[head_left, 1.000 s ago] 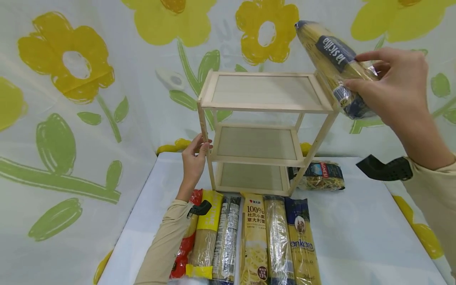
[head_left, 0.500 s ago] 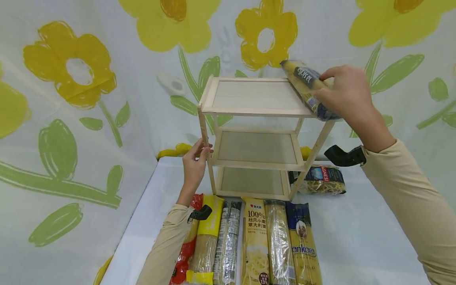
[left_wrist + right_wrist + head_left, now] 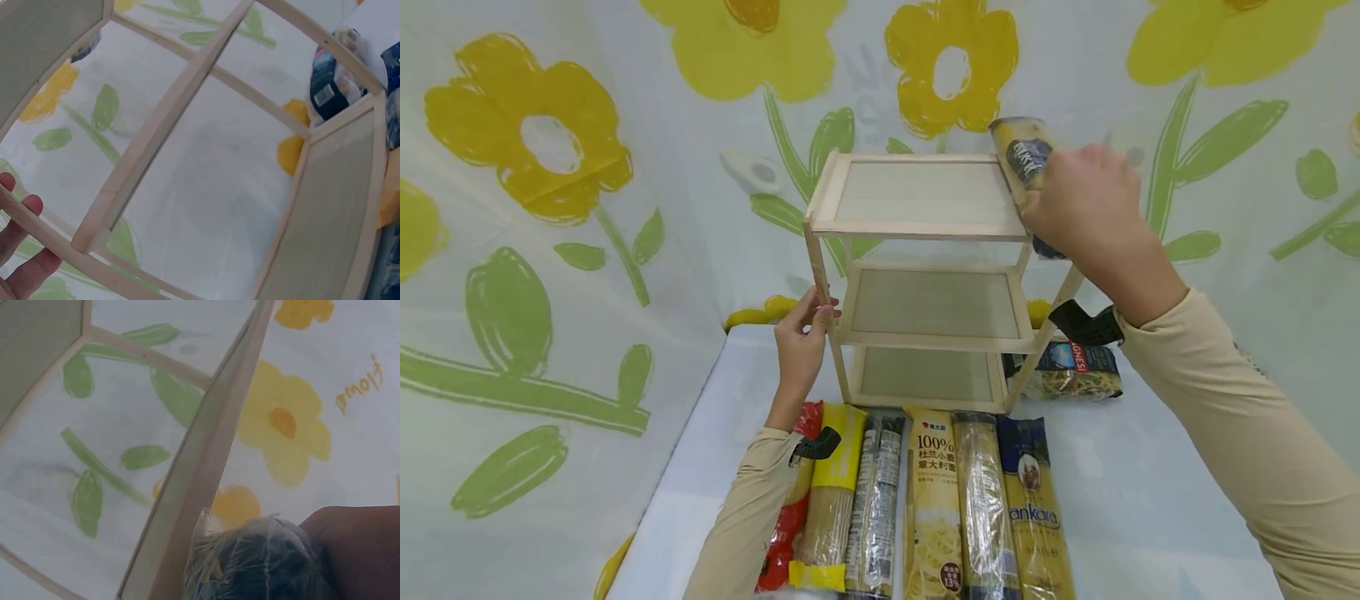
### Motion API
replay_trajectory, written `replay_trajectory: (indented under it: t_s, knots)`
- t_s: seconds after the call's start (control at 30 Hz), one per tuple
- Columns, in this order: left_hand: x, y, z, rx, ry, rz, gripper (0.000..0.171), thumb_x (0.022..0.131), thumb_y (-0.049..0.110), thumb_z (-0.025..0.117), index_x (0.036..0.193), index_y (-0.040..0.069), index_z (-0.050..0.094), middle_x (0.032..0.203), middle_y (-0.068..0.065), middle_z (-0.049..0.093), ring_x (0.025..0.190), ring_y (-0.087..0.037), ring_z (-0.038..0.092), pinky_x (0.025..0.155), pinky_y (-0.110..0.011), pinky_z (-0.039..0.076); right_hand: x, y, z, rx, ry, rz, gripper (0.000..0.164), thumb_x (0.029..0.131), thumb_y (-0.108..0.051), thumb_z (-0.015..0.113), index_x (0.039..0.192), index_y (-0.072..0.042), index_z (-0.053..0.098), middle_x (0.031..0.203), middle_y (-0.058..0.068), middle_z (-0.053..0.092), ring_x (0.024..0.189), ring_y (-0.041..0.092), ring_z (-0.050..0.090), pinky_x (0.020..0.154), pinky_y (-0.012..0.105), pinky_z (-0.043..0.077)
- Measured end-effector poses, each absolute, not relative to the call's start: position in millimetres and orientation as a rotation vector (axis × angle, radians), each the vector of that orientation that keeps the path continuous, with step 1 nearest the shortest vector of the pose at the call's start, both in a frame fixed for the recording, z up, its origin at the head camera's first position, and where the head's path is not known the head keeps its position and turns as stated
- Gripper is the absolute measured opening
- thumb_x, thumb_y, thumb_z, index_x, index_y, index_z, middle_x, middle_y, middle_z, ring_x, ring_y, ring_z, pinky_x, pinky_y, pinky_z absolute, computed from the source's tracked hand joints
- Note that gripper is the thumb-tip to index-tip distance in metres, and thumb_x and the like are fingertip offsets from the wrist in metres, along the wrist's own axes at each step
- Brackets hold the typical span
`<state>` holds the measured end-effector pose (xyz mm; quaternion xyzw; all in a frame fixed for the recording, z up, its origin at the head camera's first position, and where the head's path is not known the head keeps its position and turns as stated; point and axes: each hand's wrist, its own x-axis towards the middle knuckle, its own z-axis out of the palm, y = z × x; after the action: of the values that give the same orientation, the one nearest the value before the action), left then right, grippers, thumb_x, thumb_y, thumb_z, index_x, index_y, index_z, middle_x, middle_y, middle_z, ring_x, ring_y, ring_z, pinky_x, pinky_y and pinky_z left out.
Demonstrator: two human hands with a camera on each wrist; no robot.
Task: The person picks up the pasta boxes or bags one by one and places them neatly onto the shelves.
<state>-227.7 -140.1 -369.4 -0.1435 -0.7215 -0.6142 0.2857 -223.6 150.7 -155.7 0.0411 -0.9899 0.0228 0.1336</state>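
Observation:
A light wooden three-tier rack [image 3: 917, 234] stands on the white table. My left hand [image 3: 801, 346] grips its left front post; in the left wrist view, the fingers [image 3: 31, 204] wrap the wood. At the right end of the top tier, my right hand [image 3: 1086, 212] holds a bag of spaghetti [image 3: 1013, 143] with a dark blue label. The hand covers much of the bag, and whether it rests on the board I cannot tell. In the right wrist view the bag's clear, dark blue end [image 3: 256, 559] shows beside the rack's edge [image 3: 203, 450].
Several long pasta packs lie side by side before the rack, among them a yellow one [image 3: 842, 450], a cream one [image 3: 934, 500] and an ankara pack [image 3: 1037, 517]. An AGNESI pasta bag [image 3: 1075, 369] lies behind the right post. Flowered cloth [image 3: 685, 208] hangs behind.
My right hand has brought the spaghetti bag left and down, from beyond the rack's right side to the top tier's right end. The left hand stays on the post.

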Motion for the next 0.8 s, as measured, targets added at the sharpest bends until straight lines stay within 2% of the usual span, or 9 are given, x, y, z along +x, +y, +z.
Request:
replay_trajectory:
  t_s: [0.2,0.43,0.53,0.63,0.8]
  knots:
    - [-229,-142,-368,-0.377,-1.933,-1.652,0.039,0.092,0.001,0.059,0.129,-0.008,0.053,0.100,-0.027,0.067,0.085,-0.044,0.065,0.073,-0.023,0.051,-225,149,-153,0.098,-2.914,0.062,0.040,0.094,-0.027,0.040,0.084,0.009,0.056,0.084,0.026,0.051,0.074,0.041,0.047,0.060,0.052,0.042]
    - [-227,-142,-368,-0.356,-1.910,-1.662,0.040,0.091,-0.001,0.059,0.128,-0.010,0.051,0.099,-0.028,0.066,0.083,-0.044,0.064,0.074,-0.021,0.051,-220,146,-154,0.129,-2.942,0.039,0.051,0.095,-0.042,0.044,0.063,-0.003,0.048,0.070,0.017,0.050,0.066,0.033,0.049,0.053,0.043,0.040]
    - [-227,-143,-367,-0.369,-1.886,-1.665,0.039,0.090,-0.002,0.059,0.127,-0.011,0.052,0.097,-0.029,0.066,0.082,-0.044,0.064,0.074,-0.023,0.051,-215,146,-157,0.138,-2.948,0.050,0.056,0.096,-0.050,0.041,0.067,-0.003,0.050,0.072,0.018,0.052,0.066,0.033,0.051,0.051,0.043,0.041]
    - [-227,-143,-367,-0.375,-1.882,-1.670,0.038,0.090,-0.003,0.059,0.127,-0.010,0.053,0.096,-0.029,0.066,0.082,-0.043,0.064,0.074,-0.023,0.051,-209,149,-161,0.157,-2.931,0.099,0.059,0.096,-0.053,0.038,0.089,0.002,0.057,0.079,0.021,0.056,0.067,0.034,0.053,0.050,0.044,0.041]
    - [-228,-143,-368,-0.372,-1.893,-1.676,0.039,0.090,-0.003,0.059,0.127,-0.010,0.053,0.096,-0.029,0.067,0.083,-0.042,0.064,0.074,-0.022,0.051,-197,157,-171,0.216,-2.882,0.193,0.068,0.095,-0.057,0.035,0.124,0.003,0.050,0.091,0.026,0.056,0.077,0.038,0.053,0.055,0.046,0.042]
